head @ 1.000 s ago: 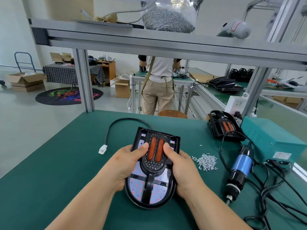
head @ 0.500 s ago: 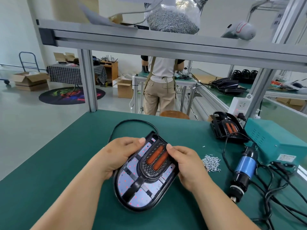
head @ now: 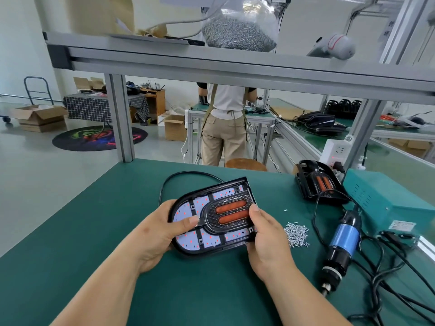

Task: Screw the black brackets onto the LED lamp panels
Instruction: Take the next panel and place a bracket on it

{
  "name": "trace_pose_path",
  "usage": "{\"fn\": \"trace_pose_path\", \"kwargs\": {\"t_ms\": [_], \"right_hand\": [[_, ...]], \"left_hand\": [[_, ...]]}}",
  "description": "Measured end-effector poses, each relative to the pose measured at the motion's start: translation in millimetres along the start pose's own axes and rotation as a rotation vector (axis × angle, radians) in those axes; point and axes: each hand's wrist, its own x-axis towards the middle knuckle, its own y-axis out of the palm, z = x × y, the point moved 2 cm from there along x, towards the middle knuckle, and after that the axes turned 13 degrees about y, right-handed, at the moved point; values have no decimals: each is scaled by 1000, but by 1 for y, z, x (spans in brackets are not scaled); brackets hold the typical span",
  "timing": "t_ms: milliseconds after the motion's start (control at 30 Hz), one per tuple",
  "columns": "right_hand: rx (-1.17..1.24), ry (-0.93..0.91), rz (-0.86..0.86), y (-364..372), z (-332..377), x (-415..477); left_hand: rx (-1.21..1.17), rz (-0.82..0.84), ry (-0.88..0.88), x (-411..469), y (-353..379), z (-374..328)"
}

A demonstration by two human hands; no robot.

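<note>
I hold an LED lamp panel (head: 188, 234) sideways over the green bench, its rounded end to the left. A black bracket (head: 229, 214) with two orange bars lies on its lit white board. My left hand (head: 160, 229) grips the rounded end, thumb on the board. My right hand (head: 266, 234) grips the square end, thumb on the bracket's edge. A black cable (head: 183, 176) loops out behind the panel. Loose screws (head: 296, 234) lie in a small pile to the right.
An electric screwdriver (head: 341, 243) with a blue body lies at the right among black cables, beside a teal power box (head: 386, 205). Another lamp panel (head: 317, 182) sits at the back right. A bag of screws (head: 237, 31) rests on the overhead shelf. A person stands at a far bench.
The panel has been turned clockwise from pointing away from me to lying sideways, rounded end left. Both hands shifted their grip along with it.
</note>
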Motion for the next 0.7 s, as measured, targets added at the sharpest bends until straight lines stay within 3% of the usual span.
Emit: {"fn": "trace_pose_path", "kwargs": {"t_ms": [233, 400, 567, 700], "right_hand": [[-212, 99, 118, 0, 3, 2], [-170, 201, 256, -4, 5, -3], [-184, 153, 285, -3, 2, -4], [-183, 108, 262, -2, 1, -5]], "left_hand": [[107, 91, 53, 2, -14, -4], [91, 116, 52, 1, -25, -6], [53, 127, 5, 0, -27, -1], [170, 49, 66, 1, -16, 1]]}}
